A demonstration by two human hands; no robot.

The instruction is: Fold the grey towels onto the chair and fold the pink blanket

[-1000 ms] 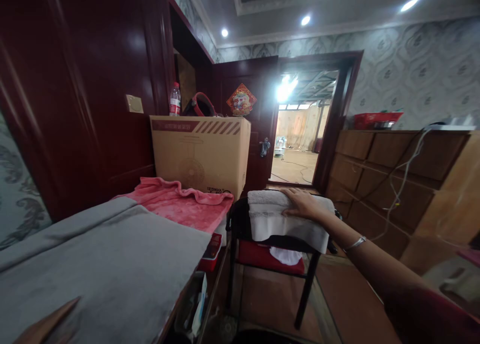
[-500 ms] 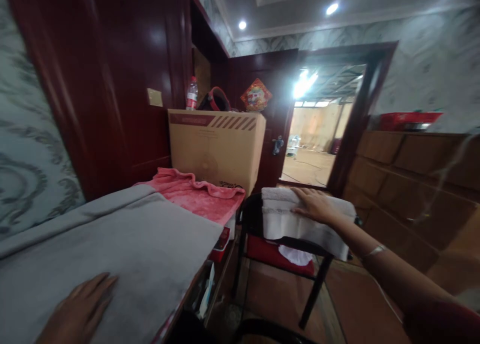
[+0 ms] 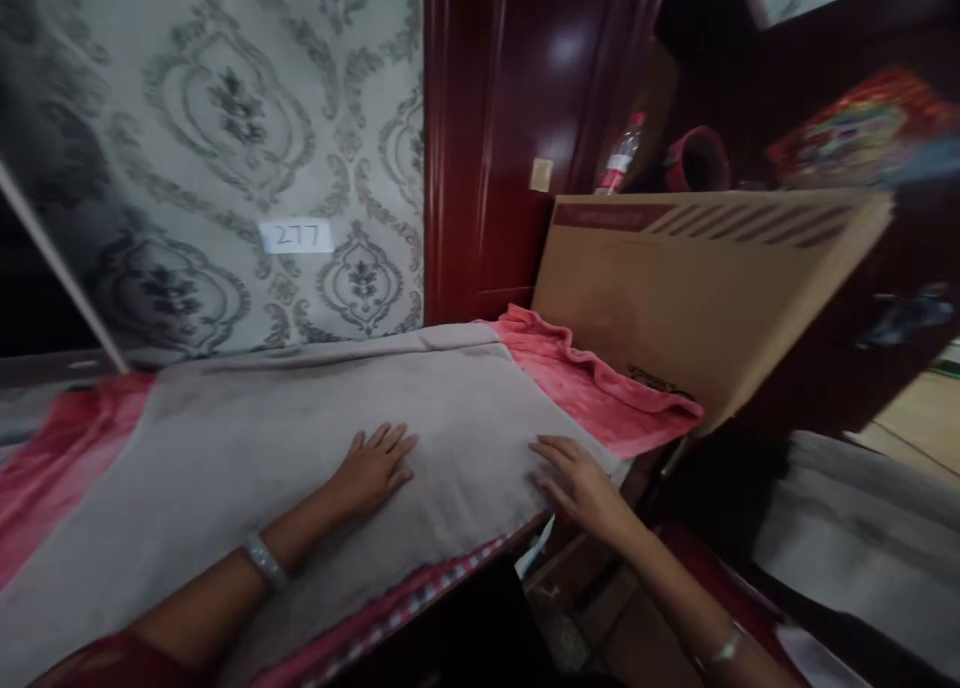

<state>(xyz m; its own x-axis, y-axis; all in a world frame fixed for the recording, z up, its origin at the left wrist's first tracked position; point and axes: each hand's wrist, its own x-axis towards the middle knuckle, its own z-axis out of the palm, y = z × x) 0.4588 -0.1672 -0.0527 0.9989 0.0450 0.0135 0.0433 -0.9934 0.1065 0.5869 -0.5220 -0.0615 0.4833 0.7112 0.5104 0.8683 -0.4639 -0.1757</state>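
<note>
A grey cloth (image 3: 315,398) lies spread over the table, on top of a pink plush blanket (image 3: 600,393) that shows at both ends. Flat on the middle of the grey cloth rests my left hand (image 3: 373,468), its fingers apart and nothing in it. My right hand (image 3: 585,488) is open over the cloth's right part, near the table's front edge; whether its fingers touch the fabric is hard to tell. To the lower right, a pale folded towel (image 3: 862,538) hangs over the back of a dark chair.
A large cardboard box (image 3: 675,288) stands behind the blanket, with a red-capped bottle (image 3: 622,156) and a red roll-like ring (image 3: 697,160) on top. A paper marked 277 (image 3: 296,235) is on the patterned wall. A red seat (image 3: 697,563) is beside the table.
The view has swung left toward the table. My right hand has left the towel on the chair and come over the grey cloth. My left hand remains at the cloth.
</note>
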